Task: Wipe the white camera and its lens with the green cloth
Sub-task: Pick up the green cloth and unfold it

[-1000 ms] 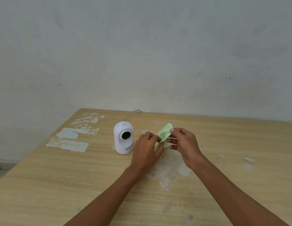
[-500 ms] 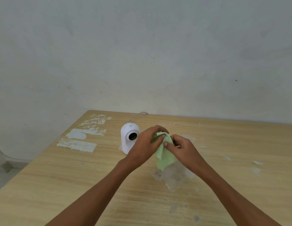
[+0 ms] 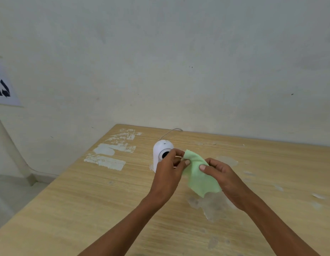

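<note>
The white camera [image 3: 161,152] stands upright on the wooden table [image 3: 97,196], its round black lens facing me and partly covered by my left fingers. A thin white cable runs from its back toward the wall. The green cloth [image 3: 197,174] hangs spread out above the table, just right of the camera. My left hand [image 3: 168,174] pinches the cloth's upper left edge, right in front of the camera. My right hand [image 3: 222,174] pinches its right side with thumb and fingers.
White paint patches [image 3: 112,152] mark the table left of the camera. A dull stain [image 3: 210,204] lies below the cloth. The wall [image 3: 160,61] rises behind the table's far edge. A printed sheet [image 3: 3,85] hangs at the far left.
My hands have drawn apart and opened the cloth out from a bunched fold into a hanging sheet. The view has shifted left, bringing the printed sheet into sight.
</note>
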